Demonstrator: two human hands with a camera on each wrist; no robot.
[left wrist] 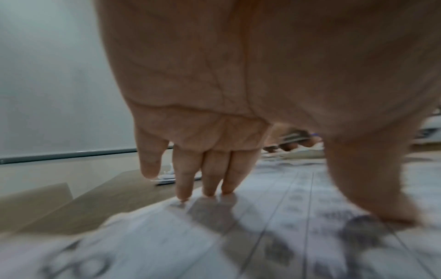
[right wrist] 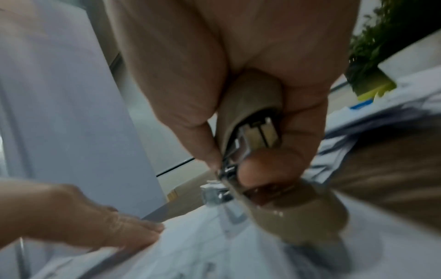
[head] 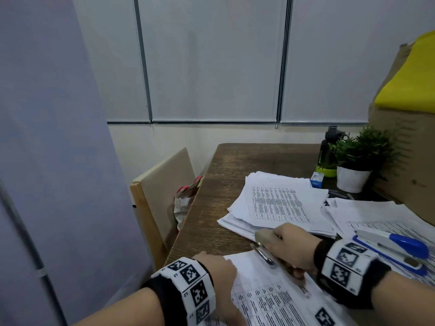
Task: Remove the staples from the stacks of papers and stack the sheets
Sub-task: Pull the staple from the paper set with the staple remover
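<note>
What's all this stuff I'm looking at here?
Printed sheets: one set, white, nearest, under both hands.
Paper pile: one, white, mid-table.
More papers: white, right.
Stapler: one, blue-white, on right papers.
Staple remover: one, beige with metal claws.
Potted plant: one, green, white pot.
Bottle: one, dark.
Small box: one, blue-white.
Table: one, brown.
Left hand: presses sheets.
Right hand: grips remover.
</note>
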